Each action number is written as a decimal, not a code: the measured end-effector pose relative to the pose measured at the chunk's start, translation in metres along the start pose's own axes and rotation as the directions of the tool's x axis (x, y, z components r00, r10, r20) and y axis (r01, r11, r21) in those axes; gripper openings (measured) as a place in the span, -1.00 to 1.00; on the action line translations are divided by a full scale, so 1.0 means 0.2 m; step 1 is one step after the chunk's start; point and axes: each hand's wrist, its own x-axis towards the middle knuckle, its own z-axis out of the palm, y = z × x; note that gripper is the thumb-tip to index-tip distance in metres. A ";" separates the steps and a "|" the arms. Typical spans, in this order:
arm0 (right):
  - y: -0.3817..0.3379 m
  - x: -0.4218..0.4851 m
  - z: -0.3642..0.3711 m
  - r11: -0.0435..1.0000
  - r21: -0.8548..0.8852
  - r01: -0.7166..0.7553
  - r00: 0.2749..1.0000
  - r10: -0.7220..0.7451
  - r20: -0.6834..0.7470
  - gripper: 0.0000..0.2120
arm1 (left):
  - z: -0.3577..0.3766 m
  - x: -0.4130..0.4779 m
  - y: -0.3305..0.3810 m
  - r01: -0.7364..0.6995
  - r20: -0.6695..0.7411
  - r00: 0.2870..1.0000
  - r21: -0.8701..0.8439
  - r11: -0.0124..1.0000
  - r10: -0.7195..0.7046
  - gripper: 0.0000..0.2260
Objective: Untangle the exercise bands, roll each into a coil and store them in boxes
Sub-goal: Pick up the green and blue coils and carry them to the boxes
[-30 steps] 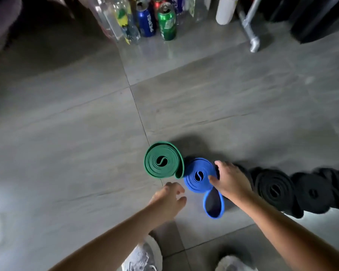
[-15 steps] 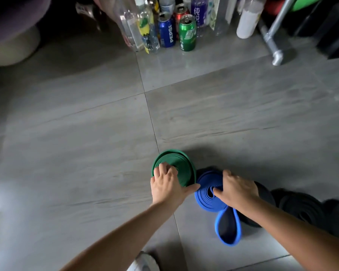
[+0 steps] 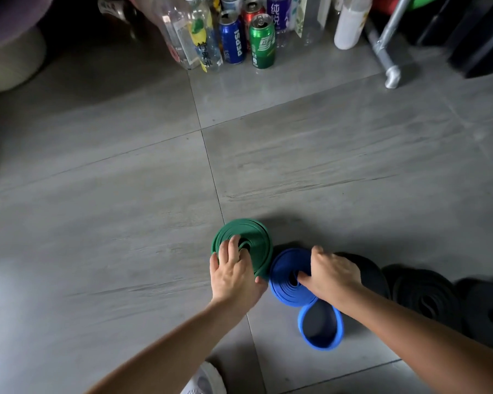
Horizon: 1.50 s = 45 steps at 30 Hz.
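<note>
- Gripping green coil (image 3: 256, 237) on floor with left hand (image 3: 234, 277), fingers curled over top.
- Pinching blue coil (image 3: 285, 265), just right of green coil, with right hand (image 3: 333, 273).
- Black coils (image 3: 427, 294) farther right of green coil.

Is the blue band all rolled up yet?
Not quite. Most of the blue band is wound into a coil under the right hand, but a loose loop sticks out toward the person.

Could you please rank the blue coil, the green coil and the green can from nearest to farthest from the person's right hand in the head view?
1. blue coil: gripped by the right hand.
2. green coil: just to its left.
3. green can: far ahead, by the Pepsi can.
</note>
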 end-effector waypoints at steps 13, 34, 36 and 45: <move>0.11 -0.13 -0.01 0.971 -0.020 0.237 0.970 -0.235 0.059 -0.52 | -0.03 0.03 -0.07 -0.073 0.038 0.996 -0.049 0.996 0.075 -0.49; -0.05 -0.29 0.17 0.764 -0.274 0.585 0.735 -0.642 -0.218 -0.45 | -0.03 0.03 -0.05 -0.080 0.070 0.994 0.008 0.997 0.079 -0.53; -0.04 -0.28 0.16 0.775 -0.303 0.555 0.745 -0.625 -0.232 -0.37 | -0.03 0.03 -0.06 -0.087 0.070 0.994 0.006 0.996 0.086 -0.52; -0.07 -0.20 0.14 0.932 -0.145 0.333 0.930 -0.350 -0.113 -0.53 | -0.03 0.04 -0.06 -0.085 0.076 0.993 0.009 0.996 0.084 -0.50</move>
